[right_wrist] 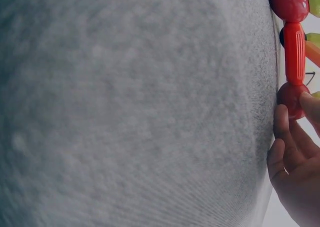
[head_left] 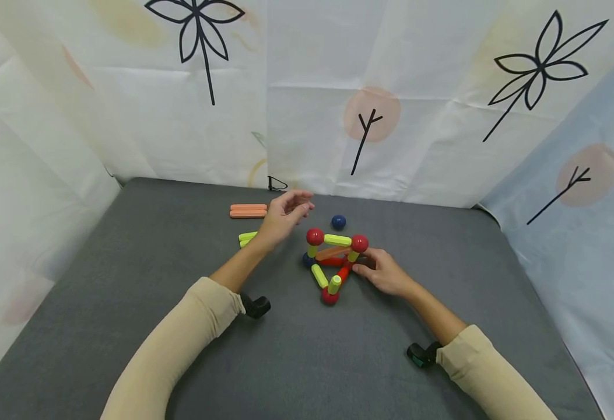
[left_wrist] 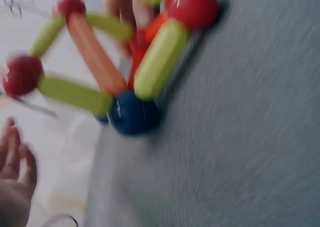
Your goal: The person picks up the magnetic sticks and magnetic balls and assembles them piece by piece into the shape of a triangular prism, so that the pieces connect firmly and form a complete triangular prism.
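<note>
— Looking for the frame of rods and balls; finding it where?

— Finding it standing on the grey table, between the left hand and the right hand.

— Gripping it with both?

— No, pinching a lower red ball between the thumb and fingers of the right hand, and hovering near an upper red ball with the left hand, its fingers loosely bent and holding nothing.

— Expecting much weight?

— Guessing at very little: seeing slim rods, apparently of hard plastic. Judging each piece stiff, but suspecting weak joints, perhaps magnetic, prone to swivelling or popping apart under a sideways pull.

— Worrying about slipping?

— Somewhat, noticing gloss on the balls; so favouring a low ball or the red rod close to its joint. Avoiding the upright yellow rod, seeing nothing fixed on top.
</note>
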### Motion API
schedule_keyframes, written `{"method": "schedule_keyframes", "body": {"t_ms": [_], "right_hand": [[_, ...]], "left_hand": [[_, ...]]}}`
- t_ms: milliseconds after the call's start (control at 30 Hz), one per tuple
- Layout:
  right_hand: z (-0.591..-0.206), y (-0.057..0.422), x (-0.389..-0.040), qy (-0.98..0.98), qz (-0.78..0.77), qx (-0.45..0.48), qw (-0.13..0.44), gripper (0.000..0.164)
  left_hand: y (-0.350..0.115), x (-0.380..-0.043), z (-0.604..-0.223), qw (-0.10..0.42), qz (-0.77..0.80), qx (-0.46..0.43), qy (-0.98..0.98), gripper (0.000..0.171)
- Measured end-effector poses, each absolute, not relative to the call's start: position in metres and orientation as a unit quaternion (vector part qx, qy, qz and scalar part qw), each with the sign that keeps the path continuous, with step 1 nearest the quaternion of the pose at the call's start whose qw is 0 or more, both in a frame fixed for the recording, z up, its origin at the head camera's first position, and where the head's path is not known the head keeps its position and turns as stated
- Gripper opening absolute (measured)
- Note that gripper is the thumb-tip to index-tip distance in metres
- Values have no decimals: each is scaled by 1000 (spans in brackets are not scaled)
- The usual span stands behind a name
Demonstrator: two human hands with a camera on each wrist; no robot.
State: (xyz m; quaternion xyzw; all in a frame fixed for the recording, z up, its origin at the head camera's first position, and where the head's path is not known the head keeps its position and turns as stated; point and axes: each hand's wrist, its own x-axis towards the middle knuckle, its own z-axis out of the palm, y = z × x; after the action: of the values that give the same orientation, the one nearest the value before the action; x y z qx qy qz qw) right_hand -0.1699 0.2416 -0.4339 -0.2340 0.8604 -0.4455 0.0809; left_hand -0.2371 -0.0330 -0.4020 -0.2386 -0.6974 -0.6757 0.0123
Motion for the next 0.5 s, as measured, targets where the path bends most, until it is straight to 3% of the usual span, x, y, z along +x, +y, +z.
{"method": "schedule_keyframes", "body": {"t_ms": [167, 500], "right_hand": [[-434, 242, -171, 858, -450, -232, 83, 31], [-434, 242, -171, 861, -445, -231, 83, 30]], "left_hand": [[-27, -266, -422, -89, -610, -242, -749, 37], [-4, -287, -438, -175, -510, -296, -788, 44]]}}
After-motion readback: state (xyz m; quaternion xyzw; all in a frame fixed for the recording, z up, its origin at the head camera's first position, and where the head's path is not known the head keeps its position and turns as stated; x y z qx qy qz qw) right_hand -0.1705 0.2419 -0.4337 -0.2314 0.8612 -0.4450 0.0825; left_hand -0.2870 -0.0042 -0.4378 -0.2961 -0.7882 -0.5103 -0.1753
